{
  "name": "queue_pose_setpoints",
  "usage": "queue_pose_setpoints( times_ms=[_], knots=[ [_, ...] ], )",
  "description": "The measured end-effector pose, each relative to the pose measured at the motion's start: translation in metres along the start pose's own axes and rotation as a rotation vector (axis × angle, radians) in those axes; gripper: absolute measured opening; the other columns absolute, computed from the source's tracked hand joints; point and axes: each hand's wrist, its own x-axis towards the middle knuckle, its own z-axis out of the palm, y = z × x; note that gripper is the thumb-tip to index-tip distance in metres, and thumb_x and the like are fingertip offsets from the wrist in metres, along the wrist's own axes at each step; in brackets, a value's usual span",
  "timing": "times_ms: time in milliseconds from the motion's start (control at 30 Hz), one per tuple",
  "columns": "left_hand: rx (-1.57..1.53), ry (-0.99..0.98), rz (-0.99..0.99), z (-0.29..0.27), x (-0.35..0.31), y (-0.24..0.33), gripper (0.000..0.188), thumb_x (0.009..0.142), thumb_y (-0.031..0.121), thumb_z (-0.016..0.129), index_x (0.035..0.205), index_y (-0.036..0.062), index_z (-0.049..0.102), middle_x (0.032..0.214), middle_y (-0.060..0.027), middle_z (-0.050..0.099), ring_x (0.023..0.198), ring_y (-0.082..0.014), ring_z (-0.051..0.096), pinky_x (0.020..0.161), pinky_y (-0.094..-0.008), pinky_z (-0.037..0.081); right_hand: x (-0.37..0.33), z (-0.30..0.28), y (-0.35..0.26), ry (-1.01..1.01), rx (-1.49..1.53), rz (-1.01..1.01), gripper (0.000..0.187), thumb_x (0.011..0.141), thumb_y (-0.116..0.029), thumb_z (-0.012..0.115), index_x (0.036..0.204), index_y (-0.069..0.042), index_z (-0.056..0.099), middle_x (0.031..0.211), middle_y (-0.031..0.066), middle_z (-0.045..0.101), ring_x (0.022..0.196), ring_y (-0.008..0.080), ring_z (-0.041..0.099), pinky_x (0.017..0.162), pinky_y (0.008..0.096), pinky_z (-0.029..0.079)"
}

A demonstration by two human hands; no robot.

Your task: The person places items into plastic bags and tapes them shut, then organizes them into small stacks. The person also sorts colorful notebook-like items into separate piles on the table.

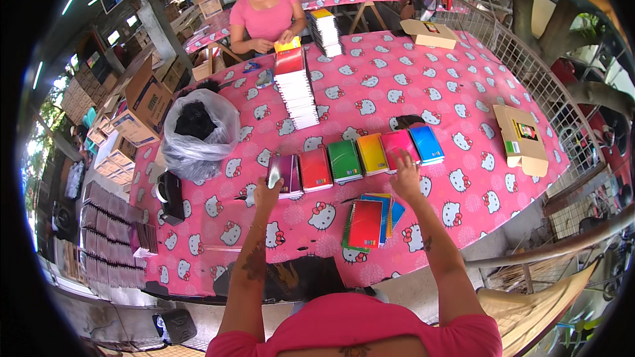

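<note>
A row of spiral notebook stacks runs across the table: purple (pixel 287 173), coral red (pixel 315 169), green (pixel 344 160), yellow (pixel 372 153), pink (pixel 398 144) and blue (pixel 426 143). My left hand (pixel 267 194) grips the near left corner of the purple notebook, whose cover shines at that edge. Over the near edge of the pink stack, my right hand (pixel 405 177) has its fingers spread, holding nothing. Closer to me, a loose fanned pile has a red notebook (pixel 366 222) on top, with blue, yellow and green ones partly hidden beneath.
Across the table (pixel 370 107), a person in pink (pixel 266 16) handles a tall notebook stack (pixel 296 96); another stack (pixel 326 33) stands beside it. A plastic bag (pixel 202 133) and tape dispenser (pixel 170 198) sit left. Cardboard boxes (pixel 521 140) (pixel 428 33) lie right and far right.
</note>
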Motion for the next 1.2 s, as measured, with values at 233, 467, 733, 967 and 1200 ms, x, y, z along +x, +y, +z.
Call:
queue_pose_setpoints(
  times_ms=[233,467,733,967,1200],
  knots=[
    [0.01,0.018,-0.151,0.008,-0.002,0.014,0.07,0.073,0.05,0.078,0.115,-0.0025,0.057,0.101,-0.025,0.068,0.097,-0.0419,0.066,0.086,-0.0487,0.051,0.02,0.042,-0.08,-0.198,0.21,-0.248,0.045,0.081,-0.014,0.068,0.125,-0.011,0.061,0.129,0.009,0.058,0.123,0.0314,0.053,0.102,0.0468,0.043],
    [-0.328,0.247,-0.149,-0.045,-0.004,-0.076,0.042,0.081,0.022,0.071,0.115,0.0011,0.058,0.096,-0.0153,0.066,0.086,-0.0282,0.064,0.079,-0.04,0.051,0.03,0.015,-0.109,-0.255,0.935,0.06,0.026,0.087,-0.009,0.061,0.112,-0.01,0.067,0.104,0.0121,0.068,0.118,0.0262,0.057,0.099,0.0448,0.045],
    [-1.008,-0.587,0.089,-0.024,-0.102,0.127,0.055,0.083,0.008,0.063,0.137,0.0081,0.053,0.104,-0.0115,0.063,0.088,-0.0173,0.061,0.085,-0.0299,0.05,-0.067,-0.004,-0.003,-0.342,1.016,0.109,0.033,0.096,-0.004,0.051,0.128,0.001,0.055,0.125,0.016,0.061,0.118,0.0235,0.056,0.102,0.0349,0.043],
    [-0.623,-0.331,0.099,0.062,-0.187,0.092,0.047,0.089,0.03,0.068,0.125,-0.0004,0.06,0.11,-0.0214,0.066,0.093,-0.0254,0.068,0.079,-0.0373,0.052,-0.145,-0.035,-0.074,0.022,1.241,1.024,0.069,0.091,-0.036,0.069,0.143,0.0,0.043,0.126,0.0124,0.06,0.115,0.0215,0.057,0.093,0.0346,0.047],
    [-0.415,-0.722,-0.084,0.06,-0.166,0.12,0.047,0.095,0.041,0.059,0.115,-0.0012,0.061,0.096,-0.013,0.07,0.082,-0.0174,0.065,0.075,-0.0324,0.049,-0.121,-0.032,-0.096,-0.263,1.453,0.86,0.072,0.082,-0.028,0.082,0.136,-0.002,0.043,0.115,0.0089,0.062,0.103,0.0211,0.063,0.087,0.0385,0.054]
  ],
)
